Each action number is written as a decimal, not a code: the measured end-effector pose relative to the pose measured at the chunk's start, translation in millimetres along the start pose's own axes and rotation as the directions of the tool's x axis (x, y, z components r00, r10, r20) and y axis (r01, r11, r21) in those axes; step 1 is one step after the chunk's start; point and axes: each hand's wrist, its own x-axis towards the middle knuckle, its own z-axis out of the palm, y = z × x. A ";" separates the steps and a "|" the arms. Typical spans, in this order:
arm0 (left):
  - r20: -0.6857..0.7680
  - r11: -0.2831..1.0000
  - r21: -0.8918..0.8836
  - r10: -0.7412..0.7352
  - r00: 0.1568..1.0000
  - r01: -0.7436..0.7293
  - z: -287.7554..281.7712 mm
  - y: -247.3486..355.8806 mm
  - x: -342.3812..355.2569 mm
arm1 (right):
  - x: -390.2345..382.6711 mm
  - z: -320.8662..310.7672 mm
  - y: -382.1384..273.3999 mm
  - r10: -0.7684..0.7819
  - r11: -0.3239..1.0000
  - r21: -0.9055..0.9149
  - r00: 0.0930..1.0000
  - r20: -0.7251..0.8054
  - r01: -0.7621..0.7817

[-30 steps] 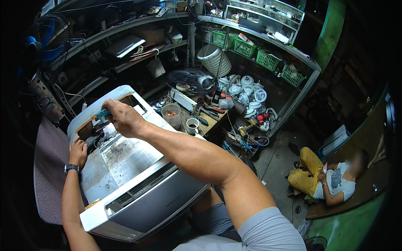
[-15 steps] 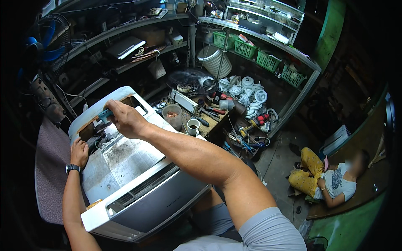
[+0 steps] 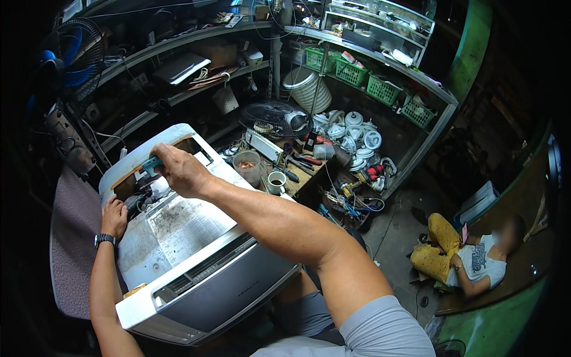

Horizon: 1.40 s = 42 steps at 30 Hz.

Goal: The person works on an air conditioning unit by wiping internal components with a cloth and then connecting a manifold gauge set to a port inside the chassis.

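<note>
Before me lies a white boxy appliance with a dark grey front panel, a slotted grille and an opening at its far end. Inside the opening are dark parts and wiring, only partly seen. My right hand is closed around a teal-handled tool over this opening; the tool's working end cannot be made out. At the appliance's left side, my left hand, with a watch at the wrist, curls its fingers over the rim.
Beyond the appliance, a bench holds a clear tub, a white cup of dark liquid and several tools. White round parts pile up behind. A purple-grey panel stands at left. On the right a person sits against a board.
The whole view has shifted slightly. Both hands keep nearly the same places on the appliance, and the right hand still holds the teal-handled tool.
</note>
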 end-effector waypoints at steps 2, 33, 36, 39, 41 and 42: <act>0.006 1.000 -0.001 -0.002 1.000 0.002 -1.0 1.6 0.2 | -0.1 -0.4 -0.3 0.026 1.000 0.016 0.999 0.025 -0.027; -0.047 0.999 0.047 0.029 0.998 -0.027 5.2 -2.5 3.7 | 2.5 -5.4 -1.8 0.087 0.993 0.083 0.996 -0.036 -0.084; 0.031 1.000 0.030 0.003 1.000 -0.004 -4.1 8.5 0.3 | 1.9 -3.9 -8.9 0.107 0.974 0.209 0.992 -0.060 -0.092; 0.004 0.999 0.022 -0.031 1.000 0.031 -3.2 0.4 -7.7 | 5.3 4.5 -13.7 0.112 0.957 0.275 0.992 -0.060 -0.092; -0.004 1.000 0.015 -0.001 1.000 0.001 -3.4 0.5 -7.2 | 5.4 5.4 -9.1 0.043 0.974 0.226 0.997 -0.061 -0.028; -0.005 1.000 0.015 -0.006 1.000 0.006 -3.2 0.8 -7.7 | 5.0 5.7 -6.7 -0.021 0.985 0.171 0.998 -0.066 0.032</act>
